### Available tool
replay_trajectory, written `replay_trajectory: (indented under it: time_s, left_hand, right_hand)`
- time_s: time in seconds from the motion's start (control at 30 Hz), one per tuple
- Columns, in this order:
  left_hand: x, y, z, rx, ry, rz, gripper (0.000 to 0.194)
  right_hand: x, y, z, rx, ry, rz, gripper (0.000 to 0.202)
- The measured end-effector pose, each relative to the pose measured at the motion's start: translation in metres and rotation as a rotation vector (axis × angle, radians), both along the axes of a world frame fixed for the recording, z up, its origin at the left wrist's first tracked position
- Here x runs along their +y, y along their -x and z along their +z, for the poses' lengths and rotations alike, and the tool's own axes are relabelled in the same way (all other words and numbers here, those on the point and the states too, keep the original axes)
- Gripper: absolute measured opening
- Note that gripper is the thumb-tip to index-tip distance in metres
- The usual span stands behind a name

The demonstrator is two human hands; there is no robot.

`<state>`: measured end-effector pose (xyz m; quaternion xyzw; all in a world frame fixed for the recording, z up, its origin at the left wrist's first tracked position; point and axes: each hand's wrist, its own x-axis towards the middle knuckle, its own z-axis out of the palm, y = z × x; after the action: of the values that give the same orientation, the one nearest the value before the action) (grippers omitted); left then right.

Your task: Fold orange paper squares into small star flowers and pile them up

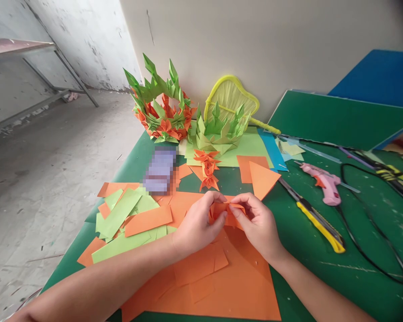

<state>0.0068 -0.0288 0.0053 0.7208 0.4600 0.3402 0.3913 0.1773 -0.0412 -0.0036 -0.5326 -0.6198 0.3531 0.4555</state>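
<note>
Between my two hands I hold a small folded piece of orange paper (226, 214), above larger orange sheets (245, 277). My left hand (199, 219) pinches its left side with thumb and fingers. On the right side, my right hand (257, 223) grips the fold between thumb and fingertips. Just beyond my hands lie folded orange paper flowers (208, 170). An orange paper triangle (264, 179) is past my right hand. Parts of the folded paper are hidden by my fingers.
Green and orange scraps (121, 219) lie left. Behind stand a green-and-orange paper crown (166, 125), a green paper crown (218, 136) and a yellow fan (231, 96). To the right are a utility knife (319, 223), a pink glue gun (324, 181) and its looping black cord (356, 250).
</note>
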Motion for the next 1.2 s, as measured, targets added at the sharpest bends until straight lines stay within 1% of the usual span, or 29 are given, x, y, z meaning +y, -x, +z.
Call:
replay_trajectory:
  time_s: [0.13,0.27,0.67,1.2]
  left_hand:
    - [-0.0001,-0.0003,-0.0008,-0.010,0.011,-0.008,0.016]
    - [-0.0006,-0.0005,-0.0020,-0.001,0.023,0.018,0.017]
    - [0.0009,-0.0014,-0.0025,-0.048,0.037,0.020,0.018]
    - [0.0010,-0.0014,-0.0050,-0.067,0.071,0.019,0.019]
  right_hand:
    - [0.0001,0.0001,0.0001,-0.002,-0.004,0.001,0.015]
    - [-0.0004,0.0004,-0.0005,-0.007,-0.013,-0.001,0.015]
    - [-0.0023,0.0016,-0.0023,0.003,-0.002,-0.007,0.010]
    - [-0.0015,0.0005,-0.0085,-0.022,-0.034,-0.007,0.004]
